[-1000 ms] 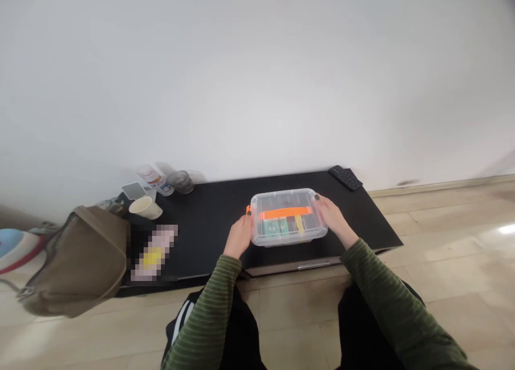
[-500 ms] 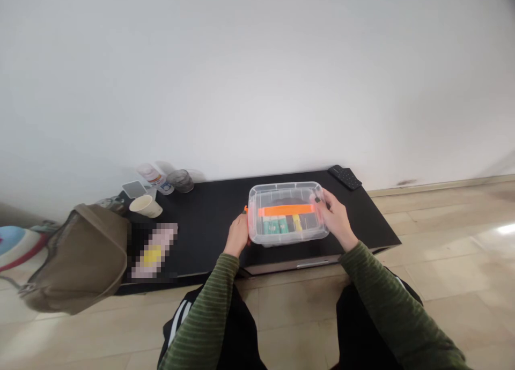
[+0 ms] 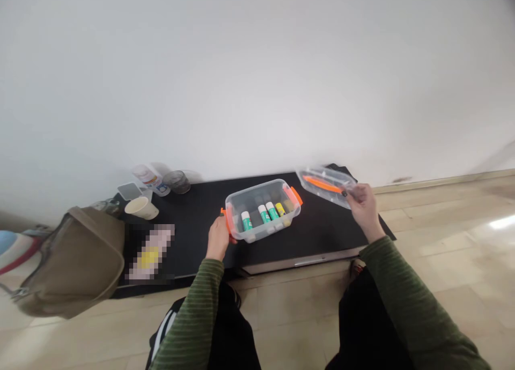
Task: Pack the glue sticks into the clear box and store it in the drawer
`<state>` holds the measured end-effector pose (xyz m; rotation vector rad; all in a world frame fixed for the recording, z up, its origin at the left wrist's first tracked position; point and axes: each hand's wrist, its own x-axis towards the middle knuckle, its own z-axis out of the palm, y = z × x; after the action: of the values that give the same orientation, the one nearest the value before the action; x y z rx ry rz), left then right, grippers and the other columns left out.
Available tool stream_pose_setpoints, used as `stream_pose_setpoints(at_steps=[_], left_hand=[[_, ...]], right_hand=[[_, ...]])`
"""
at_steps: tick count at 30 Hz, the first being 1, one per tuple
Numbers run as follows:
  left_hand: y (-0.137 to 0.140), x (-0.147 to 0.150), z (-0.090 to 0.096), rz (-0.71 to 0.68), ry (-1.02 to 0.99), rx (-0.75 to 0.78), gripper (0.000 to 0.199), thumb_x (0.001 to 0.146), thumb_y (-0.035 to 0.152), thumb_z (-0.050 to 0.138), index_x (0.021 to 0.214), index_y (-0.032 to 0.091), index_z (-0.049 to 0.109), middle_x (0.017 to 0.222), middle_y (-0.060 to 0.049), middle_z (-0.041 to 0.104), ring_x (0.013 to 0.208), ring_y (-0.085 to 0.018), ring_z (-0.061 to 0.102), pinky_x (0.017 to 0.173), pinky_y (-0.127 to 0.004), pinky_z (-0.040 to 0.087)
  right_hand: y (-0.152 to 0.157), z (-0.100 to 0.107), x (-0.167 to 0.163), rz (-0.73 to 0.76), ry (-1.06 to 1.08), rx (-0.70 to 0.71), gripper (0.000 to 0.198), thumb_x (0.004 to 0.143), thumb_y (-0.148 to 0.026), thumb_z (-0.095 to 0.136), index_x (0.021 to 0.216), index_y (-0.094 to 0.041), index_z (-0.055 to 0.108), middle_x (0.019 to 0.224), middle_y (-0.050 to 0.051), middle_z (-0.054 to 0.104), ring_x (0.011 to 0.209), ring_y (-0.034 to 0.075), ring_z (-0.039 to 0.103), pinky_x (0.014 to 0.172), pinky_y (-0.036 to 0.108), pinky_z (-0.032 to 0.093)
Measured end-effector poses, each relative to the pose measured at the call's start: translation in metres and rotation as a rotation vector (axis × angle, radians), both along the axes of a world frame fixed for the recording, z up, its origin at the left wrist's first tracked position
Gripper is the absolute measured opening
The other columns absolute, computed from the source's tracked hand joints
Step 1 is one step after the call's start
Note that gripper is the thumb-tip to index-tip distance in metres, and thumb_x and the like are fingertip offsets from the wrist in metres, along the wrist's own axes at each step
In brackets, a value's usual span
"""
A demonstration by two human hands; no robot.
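Observation:
A clear plastic box with orange side latches stands uncovered on the black table. My left hand is closed on its left end, at the orange latch. Several small tubes lie in the box: green ones with white caps, such as the green glue stick, and a yellow tube. Off to the right, my right hand pinches the edge of the clear lid, which has an orange handle and is tilted and slightly blurred above the table.
At the table's left stand a paper cup, a white spray can and a grey glass-like jar. A brown bag lies at the left end, beside a pixelated pink and yellow item. A white wall rises behind.
The lid has come off the box and moved right in my right hand. The box has turned slightly and shifted left with my left hand on it, showing the tubes inside.

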<state>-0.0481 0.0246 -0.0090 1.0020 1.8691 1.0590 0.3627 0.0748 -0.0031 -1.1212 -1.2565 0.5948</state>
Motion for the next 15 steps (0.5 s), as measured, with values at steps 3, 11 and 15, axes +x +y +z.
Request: stream_pose_setpoints(at_steps=[3, 11, 15], left_hand=[[0.0, -0.001, -0.006, 0.034, -0.066, 0.067, 0.037, 0.093, 0.046, 0.036, 0.09, 0.017, 0.059, 0.069, -0.003, 0.062, 0.047, -0.012, 0.057, 0.044, -0.023, 0.048], [0.0, -0.008, -0.006, 0.027, -0.02, -0.067, 0.038, 0.095, 0.043, 0.036, 0.103, 0.015, 0.06, 0.07, -0.007, 0.065, 0.055, -0.018, 0.064, 0.05, -0.029, 0.053], [-0.008, -0.011, 0.003, 0.058, 0.405, 0.032, 0.039, 0.094, 0.045, 0.039, 0.115, 0.018, 0.058, 0.099, -0.013, 0.069, 0.091, -0.027, 0.069, 0.075, -0.04, 0.056]], right_hand=[[-0.001, -0.007, -0.007, 0.072, -0.317, -0.069, 0.017, 0.077, -0.029, 0.07, 0.091, -0.025, 0.063, 0.107, 0.007, 0.071, 0.105, 0.026, 0.064, 0.096, 0.043, 0.047], [0.019, -0.046, 0.007, 0.094, -0.925, -0.128, 0.029, 0.072, -0.001, 0.047, 0.082, -0.02, 0.067, 0.106, 0.01, 0.073, 0.108, 0.025, 0.062, 0.098, 0.041, 0.043], [0.022, -0.064, 0.011, 0.036, -0.988, -0.216, 0.033, 0.069, 0.002, 0.044, 0.08, -0.019, 0.067, 0.102, 0.011, 0.073, 0.103, 0.025, 0.063, 0.093, 0.039, 0.045]])
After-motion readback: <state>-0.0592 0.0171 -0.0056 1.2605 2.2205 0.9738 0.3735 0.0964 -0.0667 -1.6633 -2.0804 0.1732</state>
